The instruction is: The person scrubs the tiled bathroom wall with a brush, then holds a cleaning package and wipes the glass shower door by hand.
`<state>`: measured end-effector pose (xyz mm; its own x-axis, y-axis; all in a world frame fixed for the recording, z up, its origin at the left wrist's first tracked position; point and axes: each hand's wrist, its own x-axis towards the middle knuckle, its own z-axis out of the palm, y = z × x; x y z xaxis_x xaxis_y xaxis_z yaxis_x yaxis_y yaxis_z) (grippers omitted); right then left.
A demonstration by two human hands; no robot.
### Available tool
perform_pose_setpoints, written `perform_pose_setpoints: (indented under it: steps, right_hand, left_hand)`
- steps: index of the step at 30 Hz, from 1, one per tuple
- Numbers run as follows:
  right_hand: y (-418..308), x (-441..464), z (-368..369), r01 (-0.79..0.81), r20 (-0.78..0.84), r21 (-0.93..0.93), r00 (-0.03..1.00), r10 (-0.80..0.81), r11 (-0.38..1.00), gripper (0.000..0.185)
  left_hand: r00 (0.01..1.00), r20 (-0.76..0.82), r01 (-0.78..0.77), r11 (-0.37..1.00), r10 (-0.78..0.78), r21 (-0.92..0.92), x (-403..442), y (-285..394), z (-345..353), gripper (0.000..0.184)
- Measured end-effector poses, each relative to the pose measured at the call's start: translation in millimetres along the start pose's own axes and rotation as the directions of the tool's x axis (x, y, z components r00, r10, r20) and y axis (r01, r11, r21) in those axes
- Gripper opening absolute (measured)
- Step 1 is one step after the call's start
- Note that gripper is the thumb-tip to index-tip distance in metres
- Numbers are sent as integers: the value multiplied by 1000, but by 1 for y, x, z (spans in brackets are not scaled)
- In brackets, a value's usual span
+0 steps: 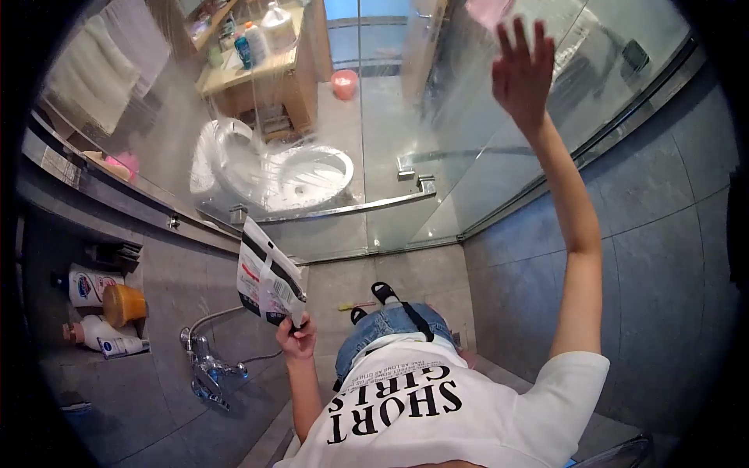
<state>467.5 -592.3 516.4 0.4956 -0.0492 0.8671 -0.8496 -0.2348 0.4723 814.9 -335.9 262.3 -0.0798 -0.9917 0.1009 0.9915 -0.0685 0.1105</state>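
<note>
My left hand [296,337] is closed around the lower corner of a white and black plastic packet [269,273], which has printing and a barcode on it. The packet is held up at a tilt, low on the left. High on the right, my right arm stretches toward the glass panel [437,117], and my right hand [523,78] is open with fingers extended. Just beside its fingertips is a pink item [490,11]; I cannot tell whether they touch. White streaks mark the glass.
A chrome shower tap [207,366] juts from the left wall, near a niche with several bottles [86,285]. A metal door handle [335,209] crosses the glass. Beyond it are a white toilet [312,175], a wooden cabinet [257,86] and a pink bucket [344,84].
</note>
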Motion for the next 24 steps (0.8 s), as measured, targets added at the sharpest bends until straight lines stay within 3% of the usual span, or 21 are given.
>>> perform_pose_setpoints:
  steps: [1, 3, 6, 8, 9, 11, 13, 14, 16, 17, 18, 19, 20, 21, 22, 23, 24]
  right_hand:
    - [1, 6, 0, -100, -54, 32, 993, 101, 995, 39]
    - [-6, -8, 6, -118, -57, 46, 991, 121, 992, 39]
    - [-38, -80, 41, -126, -2, 51, 992, 127, 991, 40]
    - [-68, -166, 70, 252, 122, -39, 962, -246, 967, 43]
    - [-89, -226, 86, 341, 129, -106, 936, -327, 934, 45]
    - [-96, -291, 51, 239, 476, 399, 771, -423, 885, 48]
    - [-97, -319, 30, 66, 647, 593, 556, -523, 803, 51]
    - [-105, -328, 18, 63, 643, 599, 556, -526, 798, 51]
    - [-109, -317, -3, -124, 816, 352, 527, -239, 928, 48]
    - [-114, -306, -8, -122, 815, 362, 522, -251, 924, 48]
    - [-126, -278, -14, -489, 976, 213, 59, -212, 846, 46]
    - [-138, -263, -17, -692, 864, -107, -421, -278, 714, 44]
    - [-151, -273, -16, -952, 819, -202, -292, -493, 228, 47]
    - [-166, -282, -15, -893, 795, -319, -70, -603, -317, 50]
    - [-178, -250, -24, -643, 729, -489, 71, -681, -590, 52]
    - [-187, -205, -39, -284, 682, -634, 233, -693, -719, 53]
    - [-195, -175, -49, -287, 667, -648, 235, -707, -706, 53]
  left_hand:
    - [1000, -5, -1, 1000, 1, 2, 3, -5, 4, 30]
    - [993, 107, -41, 996, 49, -78, 5, -14, 8, 28]
    - [998, 33, -41, 988, 47, -149, 1, -22, 5, 26]
    - [999, 22, -28, 986, 32, -163, 0, -27, 4, 26]
    - [1000, 22, -4, 986, 8, -166, -1, -29, 5, 26]
    - [1000, 14, 12, 987, -10, -160, -1, -30, 8, 26]
    - [995, -101, -2, 1000, 3, 11, -4, -30, 12, 26]
    - [994, -108, -7, 1000, 8, 13, -6, -30, 15, 26]
    - [999, -23, -24, 998, 25, 56, -2, -31, 20, 25]
    - [999, -33, -31, 998, 33, 52, -3, -31, 17, 25]
    - [992, -106, -59, 991, 72, 121, -4, -30, 11, 25]
    - [977, -178, -79, 978, 114, 193, -5, -30, 8, 26]
    - [958, -241, -98, 970, 152, 222, -5, -31, 9, 27]
    - [954, -252, -107, 969, 163, 224, -5, -31, 14, 27]
    - [945, -260, -115, 944, 200, 309, -4, -32, 19, 28]
    - [934, -265, -121, 911, 239, 393, -4, -33, 23, 29]
    - [930, -219, -168, 871, 295, 462, -4, -33, 24, 30]
